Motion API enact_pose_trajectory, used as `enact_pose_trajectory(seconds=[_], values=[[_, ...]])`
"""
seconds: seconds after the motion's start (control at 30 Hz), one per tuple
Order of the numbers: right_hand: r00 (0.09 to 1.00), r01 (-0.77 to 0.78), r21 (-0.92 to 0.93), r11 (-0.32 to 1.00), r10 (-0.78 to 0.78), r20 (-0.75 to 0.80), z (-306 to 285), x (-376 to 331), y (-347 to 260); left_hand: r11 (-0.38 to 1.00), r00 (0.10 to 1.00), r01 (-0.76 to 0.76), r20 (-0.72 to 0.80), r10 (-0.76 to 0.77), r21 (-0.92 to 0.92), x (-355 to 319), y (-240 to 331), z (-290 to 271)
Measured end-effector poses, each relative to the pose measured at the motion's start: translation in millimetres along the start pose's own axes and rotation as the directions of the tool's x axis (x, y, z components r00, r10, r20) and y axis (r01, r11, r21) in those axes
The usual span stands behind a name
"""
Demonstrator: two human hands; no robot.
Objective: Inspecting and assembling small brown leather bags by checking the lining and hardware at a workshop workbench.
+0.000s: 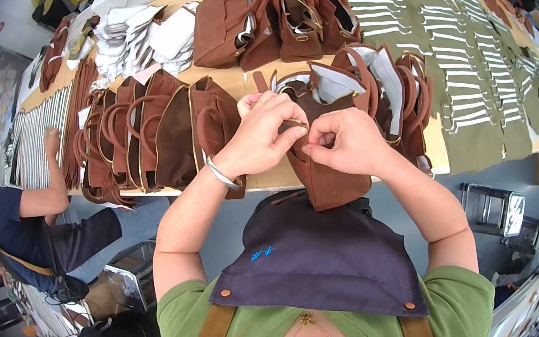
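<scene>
A brown fabric handbag (328, 178) with a white lining hangs over the table's near edge in front of me. My left hand (262, 132), with a silver bangle at the wrist, pinches a small gold metal fitting at the bag's top edge. My right hand (344, 140) grips the same top edge just to the right, fingers curled shut on the fabric. The two hands almost touch. The fitting itself is mostly hidden by my fingers.
More brown handbags lie in a row (148, 135) to the left and stand in groups (272, 17) behind. White cloth pieces (135, 34) and striped olive fabric panels (455, 64) cover the long table (227, 81). A seated person (29, 215) works at the left.
</scene>
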State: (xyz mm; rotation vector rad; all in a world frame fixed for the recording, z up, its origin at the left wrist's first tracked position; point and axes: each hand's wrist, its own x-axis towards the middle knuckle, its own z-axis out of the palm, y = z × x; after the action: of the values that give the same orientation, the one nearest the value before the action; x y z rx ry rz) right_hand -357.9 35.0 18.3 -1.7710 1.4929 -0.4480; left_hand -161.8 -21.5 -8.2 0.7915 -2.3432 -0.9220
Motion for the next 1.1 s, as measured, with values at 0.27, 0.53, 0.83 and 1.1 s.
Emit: enact_pose_trajectory(seconds=[0.27, 0.53, 0.83, 1.1], values=[[0.989, 0.134, -0.377, 0.917, -0.147, -0.006, -18, -1, -7, 0.999, 0.996, 0.006, 0.087, -0.003, -0.037, 2, -1, -10], [0.940, 0.320, -0.479, 0.818, -0.211, 0.268, -57, 12, -10, 0.996, 0.991, -0.002, 0.132, -0.010, 0.091, 1, -14, -31], [0.908, 0.285, -0.351, 0.892, -0.134, 0.396, -48, 20, -1, 0.968, 0.988, -0.038, 0.154, 0.000, 0.246, -7, 10, -39], [0.908, 0.259, -0.240, 0.936, -0.151, 0.391, -51, 22, 5, 0.948, 0.985, -0.084, 0.170, 0.032, 0.308, -8, 11, -30]])
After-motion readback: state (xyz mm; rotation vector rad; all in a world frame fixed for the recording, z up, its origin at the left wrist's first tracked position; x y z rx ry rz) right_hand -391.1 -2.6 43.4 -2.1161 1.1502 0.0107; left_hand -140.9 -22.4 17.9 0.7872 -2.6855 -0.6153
